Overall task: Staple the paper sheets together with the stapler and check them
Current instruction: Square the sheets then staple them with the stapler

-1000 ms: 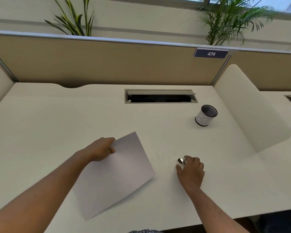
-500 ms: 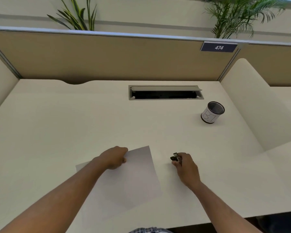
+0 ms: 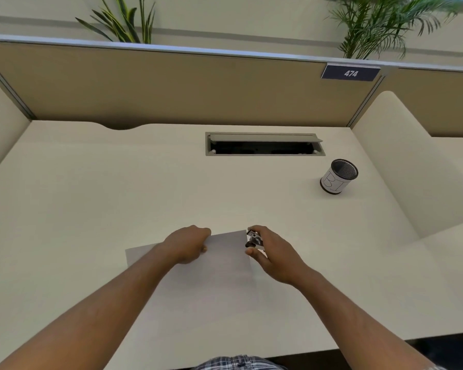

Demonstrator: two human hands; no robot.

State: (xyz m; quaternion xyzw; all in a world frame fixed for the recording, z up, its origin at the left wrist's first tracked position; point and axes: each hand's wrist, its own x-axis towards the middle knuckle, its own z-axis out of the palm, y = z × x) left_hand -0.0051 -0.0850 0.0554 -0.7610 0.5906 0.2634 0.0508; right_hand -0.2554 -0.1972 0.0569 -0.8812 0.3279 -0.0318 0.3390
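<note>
The paper sheets [image 3: 219, 268] lie flat on the desk [image 3: 91, 209], and everything here is placed from them. The left hand [image 3: 186, 247] is curled over their far edge near the far left part, fingers folded down and pinching that edge. The right hand [image 3: 271, 253] is at their far right corner, closed around 1 small stapler [image 3: 254, 240] held between thumb and fingers, with its metal mouth at that corner; whether the corner is actually inside the mouth is hard to tell, since the stapler is small and blurred. The stack reads as 1 pale rectangle, so the number of sheets cannot be counted.

Left of the sheets the desk top is bare all the way to the side partition. Beyond the sheets there is a wide stretch of open surface before the cable tray [image 3: 265, 144], 1 grey-rimmed slot with its lid tipped up, set into the desk well apart from them. To the far right of the sheets stands 1 mesh cup [image 3: 337, 177], upright, with a white label wrapped around it, well apart from both hands. The desk's near edge runs just behind the sheets' near side. Behind the cable tray rises the tan partition [image 3: 171, 84], carrying 1 number plate [image 3: 350, 73] reading 474, and 2 plants [image 3: 123, 20] show above it.
</note>
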